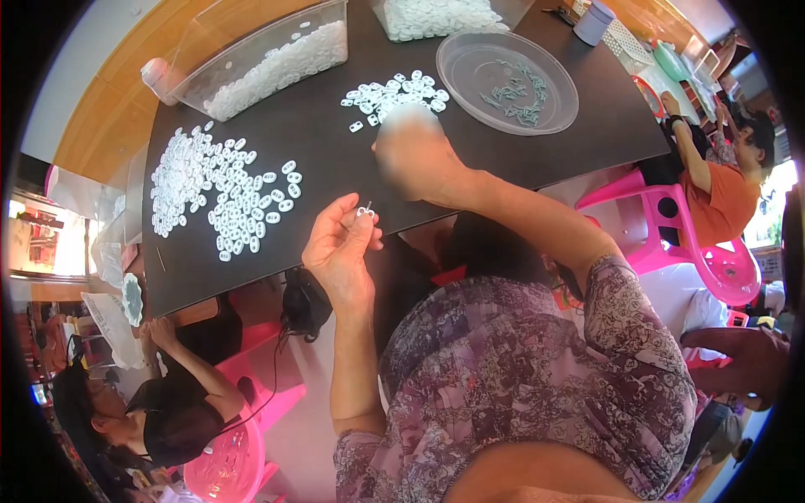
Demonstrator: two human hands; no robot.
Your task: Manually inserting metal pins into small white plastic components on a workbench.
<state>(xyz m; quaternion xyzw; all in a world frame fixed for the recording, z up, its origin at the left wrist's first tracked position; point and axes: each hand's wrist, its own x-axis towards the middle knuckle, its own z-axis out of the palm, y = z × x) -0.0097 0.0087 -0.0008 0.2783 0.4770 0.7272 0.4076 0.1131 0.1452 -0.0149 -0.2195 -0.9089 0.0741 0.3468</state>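
Observation:
Above the near edge of the dark table, my left hand [340, 260] pinches a small white plastic piece [366, 212] between thumb and fingers. A thin metal-looking pin sticks up from that piece. My right hand [419, 159] reaches over the table beside a loose heap of small white oval pieces [394, 94]. It is blurred, so its fingers and anything in them cannot be made out. To its right lies a round clear plastic tray [470, 99] with small grey-green slender parts [520, 105] scattered inside. A larger spread of white oval pieces with dark holes [243, 205] covers the table's left side.
A clear bin [251, 59] of white pieces stands at the far left beside a pinkish-white container [158, 77]. Another clear bin [440, 18] sits at the far edge, near a grey-lilac cup [594, 23]. People sit left and right on pink chairs [650, 201].

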